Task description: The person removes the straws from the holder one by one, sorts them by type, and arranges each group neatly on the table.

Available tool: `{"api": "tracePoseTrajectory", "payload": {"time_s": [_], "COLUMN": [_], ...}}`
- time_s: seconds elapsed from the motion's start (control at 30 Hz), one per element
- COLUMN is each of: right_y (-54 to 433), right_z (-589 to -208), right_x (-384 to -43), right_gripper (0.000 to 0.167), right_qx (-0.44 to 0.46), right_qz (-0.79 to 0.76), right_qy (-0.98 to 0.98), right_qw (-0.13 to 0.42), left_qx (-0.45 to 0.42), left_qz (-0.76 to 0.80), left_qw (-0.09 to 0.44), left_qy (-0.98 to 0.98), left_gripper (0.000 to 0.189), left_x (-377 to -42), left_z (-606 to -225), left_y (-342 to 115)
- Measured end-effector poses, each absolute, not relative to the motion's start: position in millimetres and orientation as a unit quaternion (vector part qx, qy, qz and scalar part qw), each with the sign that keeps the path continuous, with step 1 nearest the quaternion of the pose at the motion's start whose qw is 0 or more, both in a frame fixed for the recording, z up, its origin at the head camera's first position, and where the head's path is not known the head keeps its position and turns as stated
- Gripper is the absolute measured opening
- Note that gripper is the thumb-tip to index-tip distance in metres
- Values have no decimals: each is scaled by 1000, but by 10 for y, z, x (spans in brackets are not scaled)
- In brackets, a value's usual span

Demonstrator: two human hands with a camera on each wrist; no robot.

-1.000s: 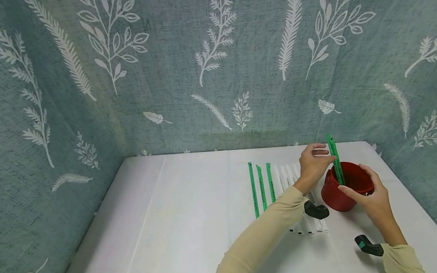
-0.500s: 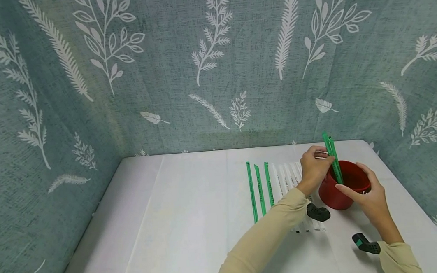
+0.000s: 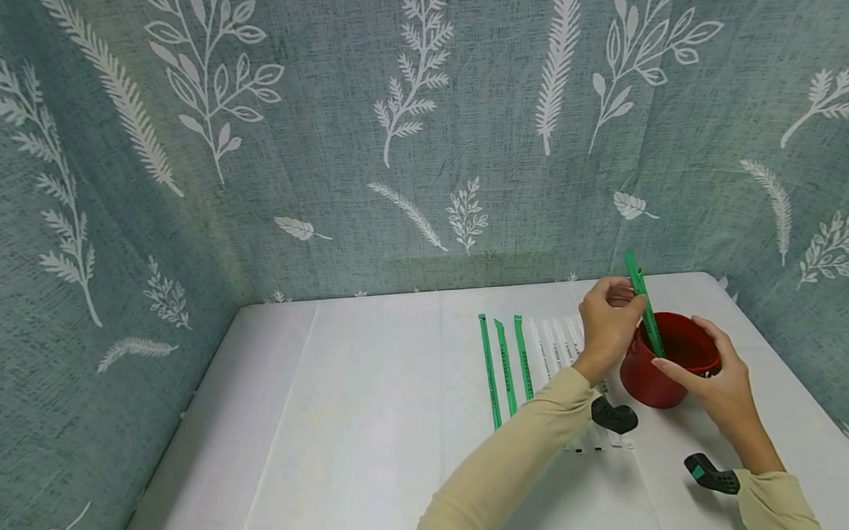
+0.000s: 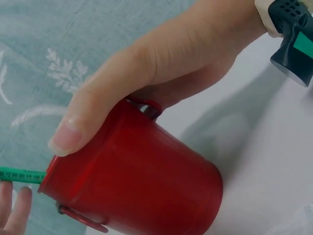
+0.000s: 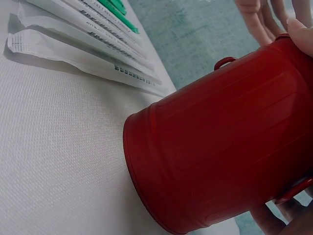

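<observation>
My left hand [image 3: 608, 323] pinches the upper part of a slim green wrapped straw [image 3: 640, 286], which leans with its lower end inside a red bucket [image 3: 657, 382]. A second green tip shows close behind it. On the bucket's right side, my right hand [image 3: 734, 393] grips the rim, thumb on the near side. The left wrist view shows the right thumb [image 4: 73, 129] pressed near the rim and the green straw [image 4: 22, 175] sticking out of the mouth. In the right wrist view the bucket [image 5: 215, 142] hides much of both hands.
Left of the bucket, green wrapped straws [image 3: 506, 365] lie in a row on the white table [image 3: 347, 429], alongside several white wrapped straws [image 3: 554, 342], partly hidden by the left arm. A leaf-patterned cloth [image 3: 332, 142] hangs behind and at the sides.
The front green straw's tip has risen slightly above the other one beside it. My left hand has shifted only a little; the right hand keeps its grip on the bucket.
</observation>
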State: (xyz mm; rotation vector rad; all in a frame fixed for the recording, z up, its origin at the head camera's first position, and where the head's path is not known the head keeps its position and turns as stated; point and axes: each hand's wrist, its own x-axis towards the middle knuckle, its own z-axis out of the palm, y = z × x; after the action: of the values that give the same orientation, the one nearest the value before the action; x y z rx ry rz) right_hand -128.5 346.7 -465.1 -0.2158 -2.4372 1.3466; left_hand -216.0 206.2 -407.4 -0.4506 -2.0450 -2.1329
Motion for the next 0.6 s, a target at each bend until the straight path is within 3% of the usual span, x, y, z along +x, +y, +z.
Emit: {"api": "tracePoseTrajectory", "payload": {"time_s": [0.23,0.6], "right_y": [3467,3465], "right_z": [-4655,-4642], "right_x": [-1287,-1288], "right_gripper": [81,82], "right_qx": [-77,-82], "right_qz": [476,477], "right_qy": [-859,-860], "right_qw": [172,163], "left_qx": [-166,-204], "left_qz": [-755,-794], "left_qw": [77,89], "left_qy": [-630,-565], "left_gripper": [16,18], "left_x": [-1981,-1999], "left_z": [-3758,-3674], "left_y": [1876,1740]}}
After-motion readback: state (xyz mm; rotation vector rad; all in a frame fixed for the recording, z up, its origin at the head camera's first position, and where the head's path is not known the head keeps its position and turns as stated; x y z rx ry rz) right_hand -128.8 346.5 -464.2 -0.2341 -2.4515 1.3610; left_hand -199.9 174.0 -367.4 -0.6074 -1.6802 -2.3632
